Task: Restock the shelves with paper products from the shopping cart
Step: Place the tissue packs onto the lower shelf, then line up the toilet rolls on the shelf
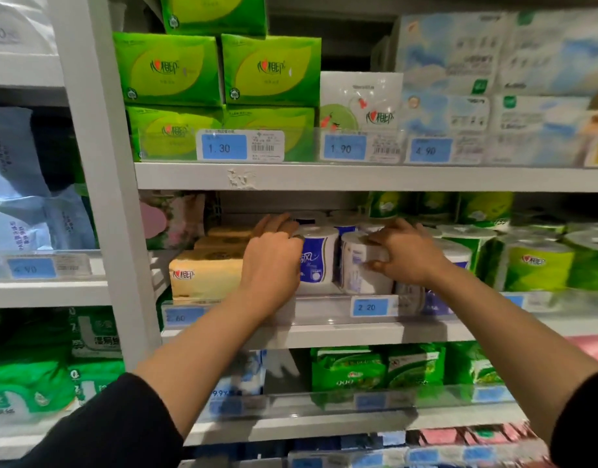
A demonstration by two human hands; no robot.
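Reaching into the middle shelf, two hands were seen working on single wrapped toilet rolls. The left hand was curled round the left side of a blue-and-white roll, with its fingers hidden behind the wrapper. The right hand was spread over the top and side of the white roll just beside it, fingertips pressed to the wrapper. Both rolls were stood upright at the shelf front, above a price tag marked 2.20. Yellow tissue packs lay to the left, green-wrapped rolls to the right.

To do this step well, the rolls would best be squared against their neighbours, labels forward, and kept behind the clear front rail.

The shopping cart was not shown. The rows behind the front rolls were mostly blocked, and the right edge was blurred.
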